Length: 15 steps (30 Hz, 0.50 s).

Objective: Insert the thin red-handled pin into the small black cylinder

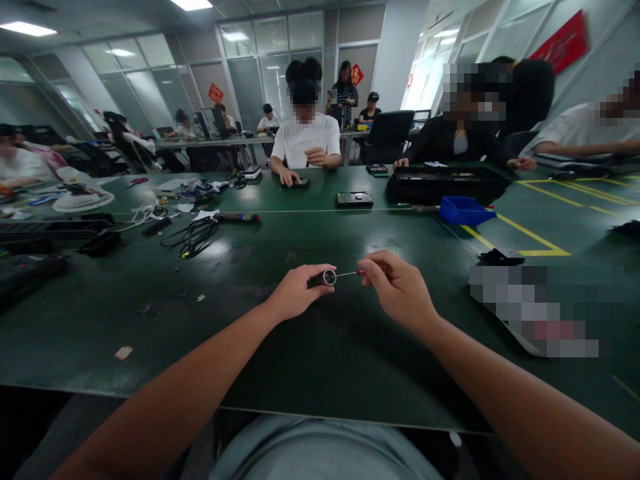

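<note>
Over the near middle of the green table [320, 360], my left hand [294, 292] grips a dark cylindrical part [329, 277] between thumb and fingers. Its round, silver-rimmed end faces right and toward me, and the rest is mostly covered by the fingers. My right hand [403, 288] is closed around a screwdriver [347, 274] with a reddish-brown handle. The thin metal shaft points left, and its tip reaches the rimmed end of the part. Whether the tip sits inside or only touches the rim, I cannot tell.
A corded electric screwdriver [237, 217] and black cable [193, 237] lie left. Ahead is a hard drive [354, 199]; beyond it sits a co-worker [307, 143]. A blue scoop-like bin [465, 211] and a long black tray [447, 185] stand right. A blurred-out packet [525, 310] lies nearer.
</note>
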{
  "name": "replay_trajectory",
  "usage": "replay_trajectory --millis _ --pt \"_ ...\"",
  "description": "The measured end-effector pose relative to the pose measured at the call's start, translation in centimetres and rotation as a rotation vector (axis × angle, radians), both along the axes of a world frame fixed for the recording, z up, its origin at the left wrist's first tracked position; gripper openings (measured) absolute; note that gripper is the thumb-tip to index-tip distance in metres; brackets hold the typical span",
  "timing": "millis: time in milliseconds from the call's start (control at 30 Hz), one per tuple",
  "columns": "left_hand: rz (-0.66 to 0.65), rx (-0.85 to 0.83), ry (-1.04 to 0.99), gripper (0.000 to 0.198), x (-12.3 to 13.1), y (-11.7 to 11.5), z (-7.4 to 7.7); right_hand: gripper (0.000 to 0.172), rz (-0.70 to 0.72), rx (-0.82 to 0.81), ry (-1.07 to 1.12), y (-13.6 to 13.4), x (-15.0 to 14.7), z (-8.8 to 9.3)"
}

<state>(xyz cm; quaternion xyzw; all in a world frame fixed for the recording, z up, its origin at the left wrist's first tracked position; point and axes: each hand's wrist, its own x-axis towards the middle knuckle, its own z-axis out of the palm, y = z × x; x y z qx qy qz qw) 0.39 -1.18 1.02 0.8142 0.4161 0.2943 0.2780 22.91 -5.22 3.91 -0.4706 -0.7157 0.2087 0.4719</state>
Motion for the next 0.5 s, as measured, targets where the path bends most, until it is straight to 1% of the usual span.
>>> replay_trajectory --millis 67,300,400,500 --pt "0.001 0.003 -0.003 0.042 -0.03 0.05 -0.09 0.019 -0.002 -0.012 0.011 0.06 0.01 -0.10" --pt "-0.009 0.030 0.001 0.042 -0.15 0.22 -0.54 0.021 0.040 -0.046 0.013 0.18 0.19 -0.22" --pt "-0.009 0.030 0.006 0.041 -0.13 0.30 -0.61 0.026 0.009 -0.069 -0.026 0.11 0.03 -0.01" --pt "-0.007 0.024 0.014 0.041 -0.11 0.27 -0.51 0.023 -0.021 -0.080 -0.062 0.06 -0.06 0.13"
